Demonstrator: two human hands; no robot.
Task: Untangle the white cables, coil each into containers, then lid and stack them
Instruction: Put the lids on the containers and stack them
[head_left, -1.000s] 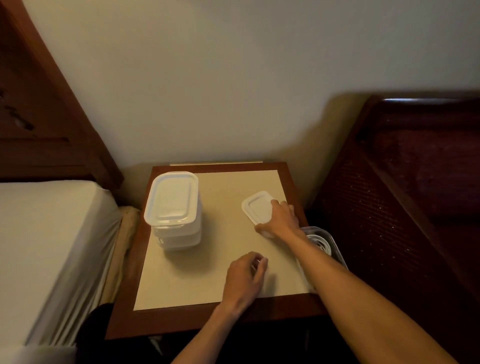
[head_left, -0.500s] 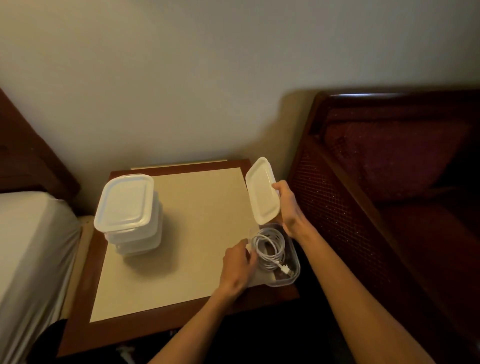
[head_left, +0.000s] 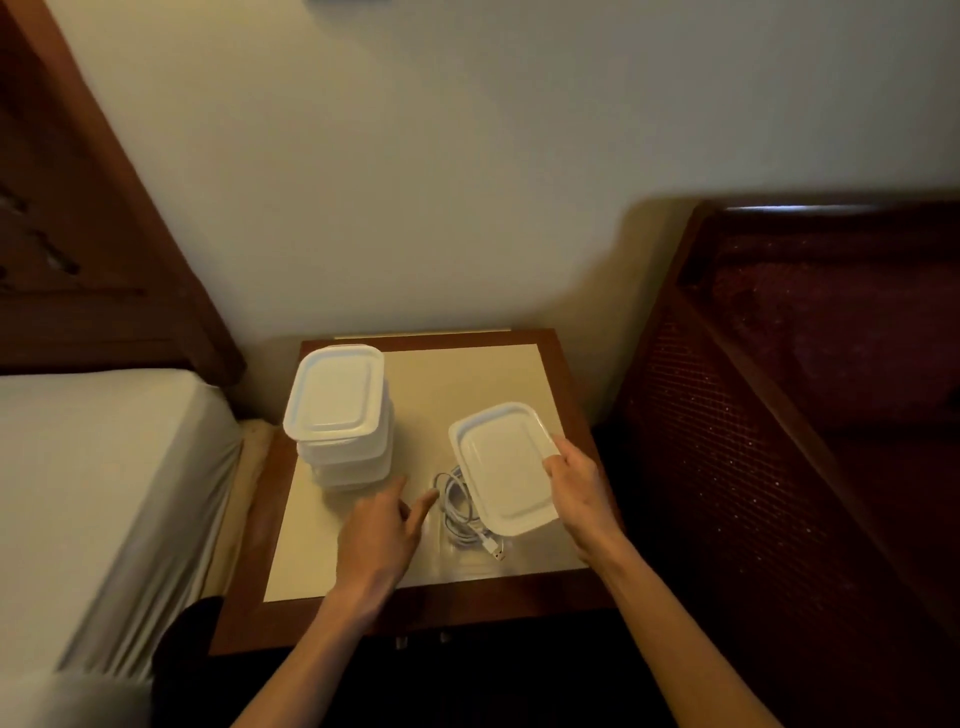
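While the right hand (head_left: 574, 486) pinches the white rectangular plastic lid (head_left: 501, 467) over the clear container (head_left: 467, 558) of coiled white cable (head_left: 460, 512), seemingly the last one, right of the lidded white container stack (head_left: 337, 415), the left hand (head_left: 379, 540) hovers loose beside it; lidding and stacking remain.

The left hand (head_left: 382, 535) extends forward from the bottom centre, palm down, fingers straight and slightly spread, holding nothing. Its forearm runs diagonally up from the lower edge. The right hand (head_left: 574, 486) reaches in from the lower right, with the forearm angled up and to the left. Its fingers and thumb are curled, gripping the lid (head_left: 501, 467) by its right edge.
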